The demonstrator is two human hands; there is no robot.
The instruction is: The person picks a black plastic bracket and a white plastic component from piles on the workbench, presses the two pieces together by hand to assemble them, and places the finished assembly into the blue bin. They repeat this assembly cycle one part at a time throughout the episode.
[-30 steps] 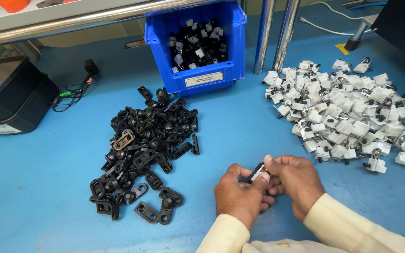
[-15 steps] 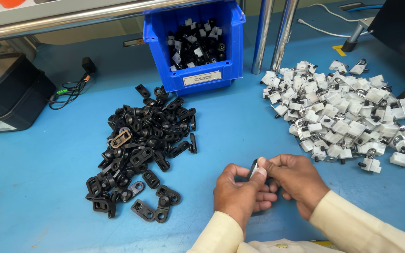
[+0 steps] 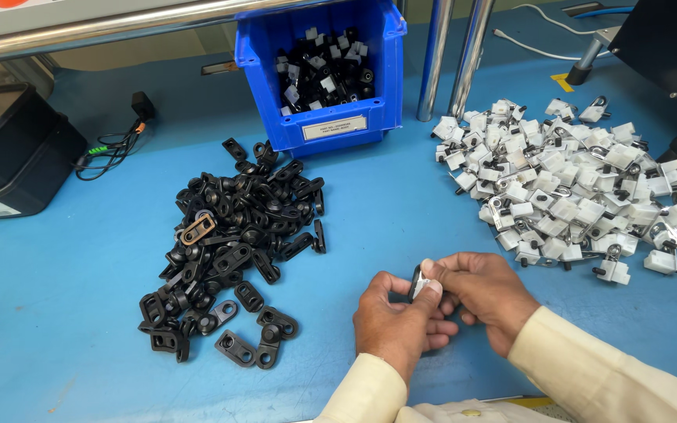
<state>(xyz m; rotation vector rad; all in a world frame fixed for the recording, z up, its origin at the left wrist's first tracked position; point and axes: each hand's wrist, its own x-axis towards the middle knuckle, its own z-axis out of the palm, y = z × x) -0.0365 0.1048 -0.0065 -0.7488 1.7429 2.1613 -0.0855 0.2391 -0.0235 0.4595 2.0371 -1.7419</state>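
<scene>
Cream sleeves cover both forearms, which come in from the bottom edge and angle toward each other over the blue table [image 3: 401, 227]. The left hand [image 3: 395, 321] lies palm down with the wrist bent slightly inward, its fingers curled and the thumb raised to meet the fingertips of the other hand. The right hand [image 3: 486, 301] sits just beside it, knuckles up, fingers folded under and the thumb and forefinger pressed forward. Between the two sets of fingertips is a small black and white part [image 3: 419, 282], pinched from both sides and held just above the table surface; both hands are closed around it, so little of it shows. How the black and white pieces join I cannot tell.

To the left of the hands and a little farther out lies a heap of black plastic links [image 3: 233, 243], with one tan link [image 3: 197, 229] on its left side. To the right of the hands and beyond them spreads a pile of white clips [image 3: 570, 188] with small metal rings and black pins. Straight ahead of the hands, well apart, stands a blue bin [image 3: 327, 117] holding mixed black and white parts, with two metal posts [image 3: 452, 55] just to its right. Far left sits a black case [image 3: 9, 157].
</scene>
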